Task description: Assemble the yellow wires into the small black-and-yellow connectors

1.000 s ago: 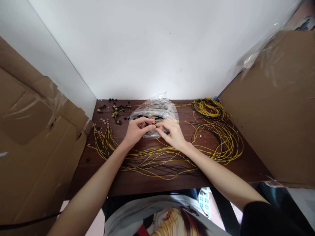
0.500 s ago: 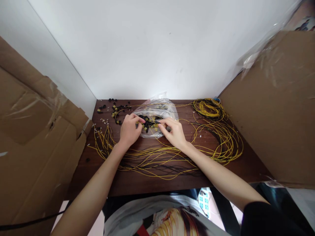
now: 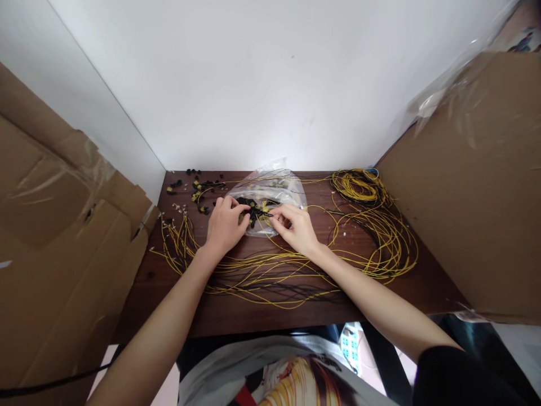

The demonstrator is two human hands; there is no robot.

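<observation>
My left hand (image 3: 227,224) is at the left side of a clear plastic bag (image 3: 291,194), thumb and fingers closed over small black connectors (image 3: 253,211). What sits between those fingertips is too small to make out. From the right, my right hand (image 3: 296,228) pinches a thin black piece (image 3: 267,214) that points left toward the pile. Yellow bits and wires are mixed among the black parts on the bag.
Long yellow and black wires (image 3: 270,260) run across the brown table (image 3: 236,321) and curve round at the right. Behind them lies a coiled bundle (image 3: 359,189). More black and yellow parts (image 3: 198,192) are scattered at the back left. Cardboard walls (image 3: 473,186) flank the table.
My right hand's fingertips have shifted slightly, and the thin black piece now points more plainly to the left. My left thumb has moved a little; the wires look the same.
</observation>
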